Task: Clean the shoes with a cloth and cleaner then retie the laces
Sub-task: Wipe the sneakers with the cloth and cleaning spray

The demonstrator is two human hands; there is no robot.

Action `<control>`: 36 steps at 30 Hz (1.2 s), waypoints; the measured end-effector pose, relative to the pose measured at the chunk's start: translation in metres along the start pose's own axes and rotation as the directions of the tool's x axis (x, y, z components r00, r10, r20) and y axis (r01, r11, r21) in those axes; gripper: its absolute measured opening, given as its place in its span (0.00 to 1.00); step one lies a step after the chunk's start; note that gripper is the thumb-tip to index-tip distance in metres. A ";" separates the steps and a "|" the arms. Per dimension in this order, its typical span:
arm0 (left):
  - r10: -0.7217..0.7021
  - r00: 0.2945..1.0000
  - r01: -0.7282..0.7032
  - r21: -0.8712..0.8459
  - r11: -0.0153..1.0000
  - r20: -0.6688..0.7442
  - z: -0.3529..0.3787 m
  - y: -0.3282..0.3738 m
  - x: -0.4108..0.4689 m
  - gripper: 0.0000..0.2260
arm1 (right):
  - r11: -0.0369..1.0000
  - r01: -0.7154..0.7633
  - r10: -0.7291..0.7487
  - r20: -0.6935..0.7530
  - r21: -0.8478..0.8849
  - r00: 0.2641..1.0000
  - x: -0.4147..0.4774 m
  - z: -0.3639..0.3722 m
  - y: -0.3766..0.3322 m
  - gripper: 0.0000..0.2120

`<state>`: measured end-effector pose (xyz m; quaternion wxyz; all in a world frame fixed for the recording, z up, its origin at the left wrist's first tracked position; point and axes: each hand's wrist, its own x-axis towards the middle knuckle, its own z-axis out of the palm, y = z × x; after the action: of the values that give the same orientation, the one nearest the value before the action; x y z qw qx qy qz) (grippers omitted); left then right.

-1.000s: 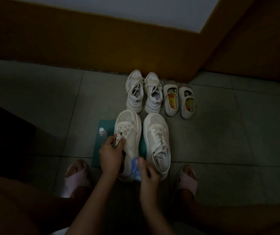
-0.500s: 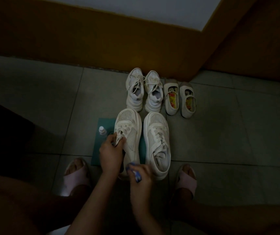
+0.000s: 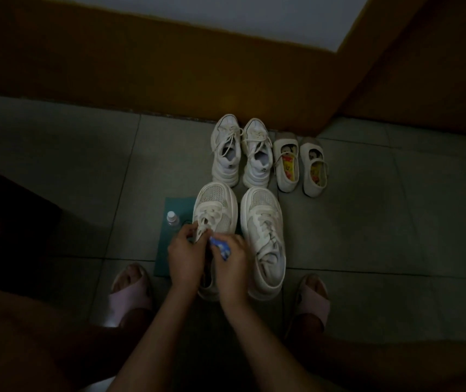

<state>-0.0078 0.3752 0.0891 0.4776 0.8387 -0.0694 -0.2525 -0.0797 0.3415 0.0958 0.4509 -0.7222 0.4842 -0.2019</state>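
On the grey tiled floor (image 3: 84,171), between two feet in pink slippers (image 3: 130,292), we see two white lace-up shoes side by side, toes pointing toward the brown wall (image 3: 141,66).

The left shoe (image 3: 216,210) stands on a green mat (image 3: 161,258). The right shoe (image 3: 265,222) stands just beside it, with its laces lying across the tongue.

The left hand (image 3: 183,256) is over the middle of the left shoe, its fingers curled around the shoe's laces (image 3: 202,233) and lifting them slightly. The right hand (image 3: 231,261) is just beside it over the same shoe, its fingers pinching a small blue-and-white cloth (image 3: 221,247). We cannot tell whether the cloth touches the shoe.

A small clear bottle (image 3: 173,220) with a pale cap stands upright on the mat, just left of the left shoe.

Nearer the wall we see a second pair of white sneakers (image 3: 240,159). To its right is a pair of small strap shoes (image 3: 301,168) with colourful insoles.
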 end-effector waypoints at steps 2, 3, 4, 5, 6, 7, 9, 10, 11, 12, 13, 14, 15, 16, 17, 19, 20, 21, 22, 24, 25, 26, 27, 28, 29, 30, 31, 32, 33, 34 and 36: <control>-0.013 1.000 0.013 0.013 1.000 0.003 0.002 -0.001 0.001 0.09 | 0.999 -0.004 0.005 0.004 -0.032 1.000 -0.009 -0.003 0.007 0.10; -0.019 1.000 0.019 0.024 1.000 0.002 0.003 -0.001 0.002 0.11 | 0.999 -0.015 0.016 0.008 -0.048 1.000 -0.014 -0.004 0.011 0.10; -0.020 1.000 0.020 0.032 0.999 -0.002 0.003 -0.001 0.002 0.11 | 0.998 -0.026 0.027 0.010 -0.050 1.000 -0.020 -0.006 0.015 0.11; -0.018 1.000 0.019 0.041 0.999 -0.007 0.004 -0.001 0.002 0.12 | 0.998 -0.043 0.043 0.009 -0.037 0.999 -0.027 -0.008 0.018 0.11; -0.012 1.000 0.013 0.048 0.999 -0.012 0.004 -0.001 0.002 0.13 | 0.998 -0.060 0.060 0.006 -0.015 0.998 -0.035 -0.009 0.022 0.11; -0.008 1.000 0.009 0.053 0.999 -0.014 0.005 -0.002 0.002 0.13 | 0.996 -0.087 0.087 0.004 0.008 0.996 -0.042 -0.009 0.025 0.11; -0.006 1.000 0.007 0.061 0.998 -0.015 0.006 -0.001 0.002 0.14 | 0.985 -0.156 0.157 -0.009 0.073 0.988 -0.054 -0.011 0.028 0.10; -0.005 1.000 0.006 0.064 0.998 -0.019 0.006 -0.001 0.002 0.14 | 0.975 -0.194 0.196 -0.010 0.109 0.980 -0.059 -0.012 0.028 0.10; -0.004 1.000 0.006 0.066 0.998 -0.022 0.007 0.000 0.001 0.14 | 0.962 -0.235 0.238 -0.003 0.139 0.971 -0.063 -0.014 0.028 0.10; -0.001 1.000 0.003 0.065 0.998 -0.025 0.007 0.000 0.001 0.15 | 0.948 -0.271 0.273 0.012 0.166 0.962 -0.068 -0.017 0.028 0.10; -0.003 1.000 0.005 0.066 0.998 -0.025 0.006 0.001 0.001 0.15 | 0.933 -0.304 0.304 0.030 0.192 0.952 -0.072 -0.021 0.027 0.10; -0.003 1.000 0.005 0.072 0.997 -0.028 0.006 0.002 0.000 0.16 | 0.916 -0.337 0.334 0.054 0.216 0.941 -0.076 -0.025 0.027 0.11; -0.003 1.000 0.005 0.088 0.996 -0.028 0.007 0.003 -0.001 0.17 | 0.901 -0.365 0.357 0.079 0.234 0.931 -0.079 -0.029 0.027 0.11; 0.008 1.000 -0.005 0.114 0.993 -0.027 0.008 0.003 -0.001 0.17 | 0.890 -0.384 0.371 0.099 0.246 0.924 -0.081 -0.033 0.027 0.11; 0.024 0.999 -0.020 0.149 0.989 -0.023 0.009 0.003 -0.002 0.18 | 0.881 -0.398 0.382 0.110 0.255 0.917 -0.081 -0.036 0.027 0.11; 0.062 0.998 -0.058 0.217 0.974 -0.010 0.012 0.004 -0.004 0.18 | 0.851 -0.427 0.413 0.112 0.307 0.904 -0.079 -0.041 0.023 0.08; 0.076 0.997 -0.073 0.249 0.966 -0.005 0.014 0.005 -0.006 0.19 | 0.833 -0.436 0.430 0.098 0.339 0.897 -0.076 -0.044 0.019 0.06; 0.082 0.997 -0.080 0.277 0.958 0.003 0.015 0.006 -0.008 0.19 | 0.824 -0.434 0.439 0.073 0.365 0.896 -0.072 -0.047 0.015 0.06; 0.089 0.996 -0.087 0.297 0.951 0.007 0.016 0.007 -0.010 0.19 | 0.820 -0.420 0.437 0.048 0.389 0.898 -0.068 -0.052 0.010 0.07; 0.098 0.995 -0.099 0.313 0.945 0.019 0.015 0.009 -0.012 0.19 | 0.821 -0.367 0.400 0.019 0.438 0.917 -0.057 -0.060 -0.001 0.07; 0.091 0.995 -0.095 0.322 0.942 0.028 0.013 0.011 -0.012 0.20 | 0.819 -0.343 0.381 0.012 0.460 0.925 -0.051 -0.064 -0.007 0.07; 0.087 0.996 -0.092 0.335 0.938 0.031 0.010 0.014 -0.013 0.20 | 0.815 -0.322 0.365 0.005 0.482 0.931 -0.043 -0.067 -0.011 0.08; 0.085 0.996 -0.089 0.339 0.937 0.026 0.007 0.017 -0.015 0.20 | 0.808 -0.307 0.356 -0.002 0.503 0.934 -0.035 -0.068 -0.015 0.08; 0.097 0.995 -0.095 0.315 0.944 0.008 0.004 0.021 -0.018 0.19 | 0.810 -0.289 0.342 -0.010 0.510 0.940 -0.025 -0.068 -0.018 0.07; 0.114 0.993 -0.105 0.268 0.958 -0.018 0.000 0.028 -0.022 0.18 | 0.819 -0.266 0.320 -0.020 0.508 0.947 -0.016 -0.066 -0.022 0.07; 0.130 0.991 -0.121 0.187 0.975 -0.038 -0.004 0.035 -0.025 0.15 | 0.825 -0.242 0.294 -0.023 0.510 0.956 -0.007 -0.063 -0.026 0.07; 0.133 0.991 -0.130 0.068 0.989 -0.034 -0.007 0.042 -0.028 0.13 | 0.818 -0.222 0.269 -0.012 0.530 0.963 0.000 -0.059 -0.032 0.08; 0.110 0.994 -0.110 -0.086 0.990 0.002 -0.009 0.050 -0.030 0.10 | 0.802 -0.207 0.240 0.016 0.560 0.971 0.006 -0.055 -0.039 0.09; 0.068 0.995 -0.048 -0.248 0.968 0.073 -0.011 0.057 -0.030 0.09 | 0.792 -0.192 0.200 0.050 0.579 0.979 0.010 -0.051 -0.046 0.11; 0.022 0.988 0.037 -0.375 0.926 0.152 -0.012 0.064 -0.027 0.08 | 0.791 -0.181 0.160 0.089 0.585 0.983 0.013 -0.046 -0.052 0.12; -0.018 0.972 0.128 -0.467 0.875 0.234 -0.017 0.069 -0.015 0.06 | 0.796 -0.185 0.112 0.159 0.577 0.981 0.016 -0.035 -0.062 0.13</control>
<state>-0.0044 0.3570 0.1589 0.6492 0.6629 -0.0259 -0.3721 -0.0660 0.3191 0.1636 0.6941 -0.5171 0.4259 -0.2635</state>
